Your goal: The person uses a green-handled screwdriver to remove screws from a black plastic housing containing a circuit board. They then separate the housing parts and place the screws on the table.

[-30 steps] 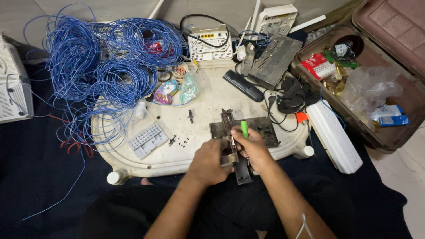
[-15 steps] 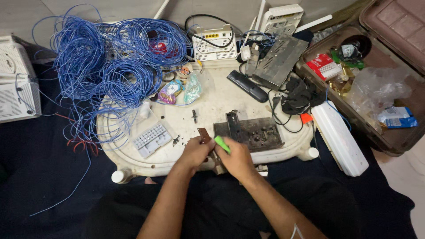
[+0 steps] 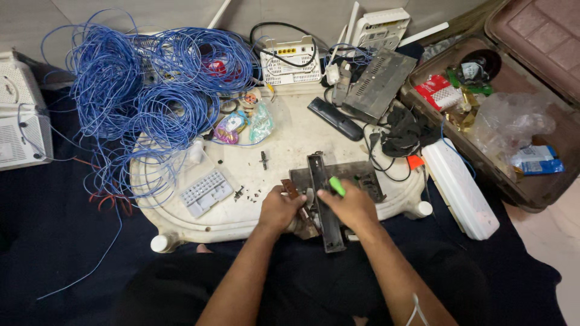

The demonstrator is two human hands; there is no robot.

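Note:
My left hand (image 3: 280, 209) grips a small brown part (image 3: 292, 189) at the near edge of a white oval table (image 3: 284, 145). My right hand (image 3: 350, 207) is closed on a green-handled tool (image 3: 336, 186), its tip hidden against a long dark metal bracket (image 3: 321, 193). The bracket lies across a dark metal plate (image 3: 362, 175) and sticks out over the table's front edge. Both hands sit close together over the bracket.
A big tangle of blue wire (image 3: 145, 90) covers the table's left. A white screw tray (image 3: 205, 192), black remote (image 3: 335, 118), white routers (image 3: 293, 60), grey metal box (image 3: 377, 84) and white power strip (image 3: 460, 187) lie around. An open brown suitcase (image 3: 513, 115) stands at right, a white box (image 3: 21, 127) at left.
The long bracket was out of sight half a second ago and now lies again under my hands on the plate. The green tool has shifted right with my right hand.

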